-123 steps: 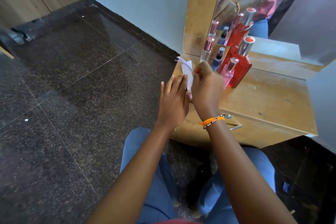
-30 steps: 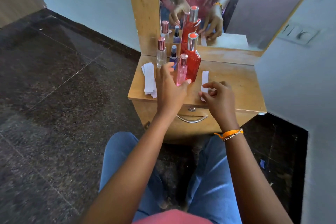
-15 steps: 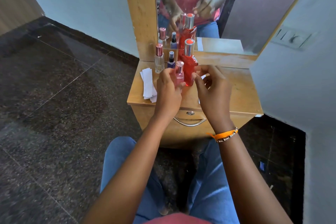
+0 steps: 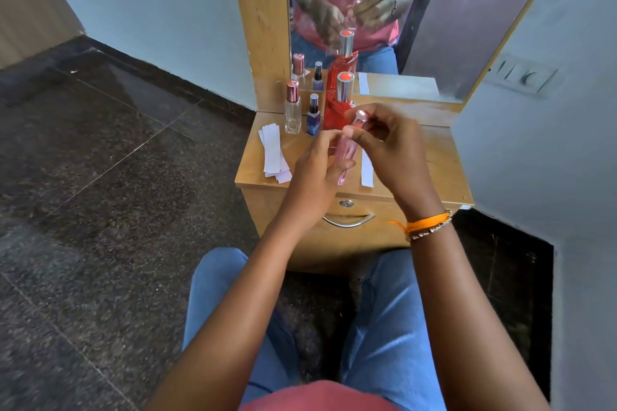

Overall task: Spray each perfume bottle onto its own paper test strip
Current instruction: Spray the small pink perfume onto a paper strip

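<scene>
The left hand (image 4: 312, 173) has its grip around the pink perfume bottle (image 4: 347, 157). The right hand (image 4: 392, 150) pinches its cap (image 4: 361, 117). One paper strip (image 4: 366, 168) lies on the table (image 4: 434, 160) at 3 o'clock of the bottle.

Both hands (image 4: 354, 157) hold a pink bottle (image 4: 347, 157) above the dresser (image 4: 440, 173).

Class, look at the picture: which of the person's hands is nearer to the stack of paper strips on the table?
Left. The left hand sits just right of the stack of paper strips; the right hand is farther right, beyond the pink bottle.
</scene>
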Demonstrator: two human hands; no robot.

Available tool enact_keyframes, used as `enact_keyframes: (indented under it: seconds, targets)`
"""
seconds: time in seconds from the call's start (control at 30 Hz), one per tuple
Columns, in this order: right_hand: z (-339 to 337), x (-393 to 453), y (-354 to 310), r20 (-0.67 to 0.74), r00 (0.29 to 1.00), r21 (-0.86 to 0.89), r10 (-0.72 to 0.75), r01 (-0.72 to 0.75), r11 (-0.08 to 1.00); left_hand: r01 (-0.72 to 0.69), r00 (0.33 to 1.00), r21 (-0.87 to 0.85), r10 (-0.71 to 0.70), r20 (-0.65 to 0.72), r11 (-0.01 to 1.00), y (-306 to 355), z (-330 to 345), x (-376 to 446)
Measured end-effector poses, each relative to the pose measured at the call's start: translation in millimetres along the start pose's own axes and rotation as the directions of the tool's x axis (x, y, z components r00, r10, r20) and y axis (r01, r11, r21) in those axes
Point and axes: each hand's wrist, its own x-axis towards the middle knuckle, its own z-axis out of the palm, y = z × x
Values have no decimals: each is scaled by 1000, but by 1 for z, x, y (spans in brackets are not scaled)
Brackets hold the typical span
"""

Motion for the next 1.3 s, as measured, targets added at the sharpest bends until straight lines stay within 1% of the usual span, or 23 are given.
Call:
enact_keyframes:
  seconds: [0.07, 0.1, 0.17, 0.2, 0.27, 0.33, 0.37, 0.43, 0.6, 0.67, 0.7, 0.73, 0.77, 0.8, 0.87, 0.9, 0.93, 1.0, 1.07, 1.1, 1.17, 1.23, 1.3]
  targets:
    - [-10, 0, -1, 3, 1000, 125, 18, -18, 992, 17, 1000, 1, -17, 19, 1000, -3, 0, -2]
    - [-14, 0, 1, -19, 1000, 155, 12, -9, 988, 34, 999, 3, -34, 27, 999, -4, 1, -2]
    - [-21, -1, 9, -98, 995, 142, 14, 0, 990, 69, 997, 10, -69, 33, 998, -7, 2, -2]
    - [-24, -2, 16, -147, 989, 98, 25, -10, 995, 80, 996, 10, -80, 33, 997, -9, 3, -2]
    - [-27, -6, 36, -223, 974, -68, 44, -60, 996, 84, 996, 10, -84, 31, 996, -10, 4, -1]
    - [-28, -11, 60, -263, 960, -225, 100, -161, 961, 85, 996, 16, -86, 37, 996, -12, 4, 0]
    - [-28, -13, 71, -274, 952, -263, 136, -210, 942, 90, 995, 19, -91, 45, 996, -13, 5, 1]
    - [-26, -16, 87, -292, 940, -293, 177, -264, 919, 102, 992, 25, -104, 66, 994, -14, 7, 2]
    - [-21, -20, 99, -278, 938, -328, 207, -295, 897, 136, 987, 4, -136, 88, 991, -14, 13, 3]
    - [-20, -23, 94, -325, 936, -405, 137, -268, 874, 144, 986, -21, -141, 90, 989, -14, 15, 5]
    - [-20, -25, 89, -337, 939, -407, 66, -209, 889, 149, 985, -39, -144, 94, 988, -14, 16, 6]
    - [-19, -26, 83, -321, 947, -355, 13, -133, 926, 152, 984, -56, -146, 101, 987, -13, 17, 6]
    - [-18, -26, 77, -272, 962, -252, -6, -65, 965, 154, 983, -68, -146, 108, 986, -13, 18, 8]
    - [-18, -27, 72, -190, 982, -144, -3, -25, 989, 155, 983, -80, -145, 114, 985, -12, 19, 8]
    - [-15, -30, 63, -6, 1000, -8, 16, -16, 1000, 148, 983, -131, -131, 130, 980, -10, 21, 10]
    - [-13, -30, 62, 51, 998, 37, 26, -28, 999, 138, 983, -166, -114, 143, 977, -8, 22, 11]
    - [-12, -30, 62, 74, 997, 68, 37, -42, 997, 127, 982, -191, -97, 159, 973, -7, 24, 11]
    - [-10, -29, 65, 62, 996, 79, 58, -63, 995, 124, 976, -198, -84, 200, 972, -6, 26, 13]
    - [-10, -29, 68, 34, 996, 68, 78, -80, 994, 123, 974, -150, -90, 207, 981, -9, 27, 15]
    - [-10, -29, 70, 13, 996, 60, 87, -87, 994, 115, 979, -122, -92, 182, 986, -11, 27, 17]
    - [-11, -31, 72, -47, 993, 44, 107, -105, 993, 106, 991, -65, -100, 88, 992, -15, 28, 20]
    - [-13, -32, 72, -103, 988, 30, 119, -117, 993, 91, 996, 41, -91, 13, 995, -20, 32, 22]
    - [-15, -32, 71, -146, 983, 17, 113, -112, 994, 30, 999, 176, -37, 37, 984, -25, 39, 25]
